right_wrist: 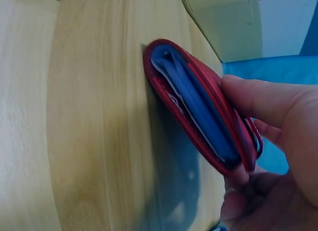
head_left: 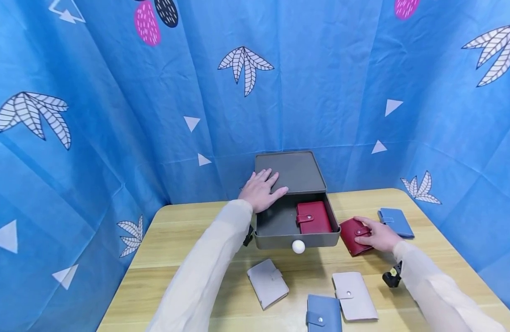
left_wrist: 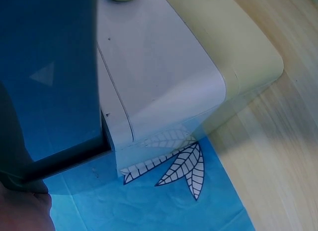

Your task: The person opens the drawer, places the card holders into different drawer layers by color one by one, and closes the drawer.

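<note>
A grey drawer box [head_left: 290, 171] stands against the curtain with its drawer [head_left: 275, 242] pulled out by a white knob [head_left: 298, 246]. One red card holder [head_left: 315, 217] with a snap strap lies inside the drawer, toward its right. My left hand [head_left: 261, 191] rests on the box top's front left part, fingers spread; only a bit of it shows in the left wrist view. Just right of the drawer, my right hand [head_left: 379, 234] pinches a second red card holder [head_left: 351, 237] between thumb and fingers. The right wrist view shows this holder [right_wrist: 198, 107] tilted over the table, clear sleeves visible inside.
A blue card holder [head_left: 397, 222] lies behind the right hand. Nearer the front are a light grey holder [head_left: 268, 283], another blue one [head_left: 324, 313] and a second light grey one [head_left: 354, 296]. Blue curtain [head_left: 321, 92] encloses the wooden table [head_left: 171, 249] at the back and sides.
</note>
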Demonstrator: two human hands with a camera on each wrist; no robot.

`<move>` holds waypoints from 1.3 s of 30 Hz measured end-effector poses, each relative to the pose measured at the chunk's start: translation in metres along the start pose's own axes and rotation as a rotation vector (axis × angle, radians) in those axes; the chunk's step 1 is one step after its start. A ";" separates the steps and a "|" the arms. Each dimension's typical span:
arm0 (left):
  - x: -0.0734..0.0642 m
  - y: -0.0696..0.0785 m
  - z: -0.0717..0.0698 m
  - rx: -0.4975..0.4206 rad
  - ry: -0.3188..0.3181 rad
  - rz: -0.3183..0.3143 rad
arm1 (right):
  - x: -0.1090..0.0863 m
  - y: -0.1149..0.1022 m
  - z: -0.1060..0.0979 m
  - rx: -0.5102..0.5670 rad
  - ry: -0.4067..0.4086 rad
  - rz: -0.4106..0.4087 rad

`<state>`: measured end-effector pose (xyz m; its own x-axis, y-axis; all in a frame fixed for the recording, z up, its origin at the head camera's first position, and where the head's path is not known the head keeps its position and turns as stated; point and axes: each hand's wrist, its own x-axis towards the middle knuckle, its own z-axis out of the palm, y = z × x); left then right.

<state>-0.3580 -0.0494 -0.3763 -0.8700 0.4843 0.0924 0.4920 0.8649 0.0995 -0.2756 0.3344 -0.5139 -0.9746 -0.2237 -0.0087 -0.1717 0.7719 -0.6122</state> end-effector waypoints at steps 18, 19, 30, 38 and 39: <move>0.002 0.000 0.000 0.016 0.009 -0.007 | -0.005 0.014 -0.007 0.303 -0.099 0.005; 0.002 0.000 0.000 0.016 0.008 -0.007 | -0.005 0.014 -0.007 0.322 -0.107 0.012; 0.002 0.000 0.001 0.005 0.013 -0.005 | -0.006 0.027 -0.001 0.482 -0.131 0.045; 0.002 0.000 0.001 -0.011 0.009 -0.001 | -0.010 0.029 0.002 0.618 -0.147 0.098; 0.002 0.000 0.001 -0.009 0.011 0.000 | -0.010 0.029 0.002 0.645 -0.152 0.108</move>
<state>-0.3596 -0.0480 -0.3771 -0.8698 0.4824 0.1035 0.4920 0.8638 0.1088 -0.2705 0.3579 -0.5327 -0.9423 -0.2829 -0.1793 0.0923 0.2953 -0.9509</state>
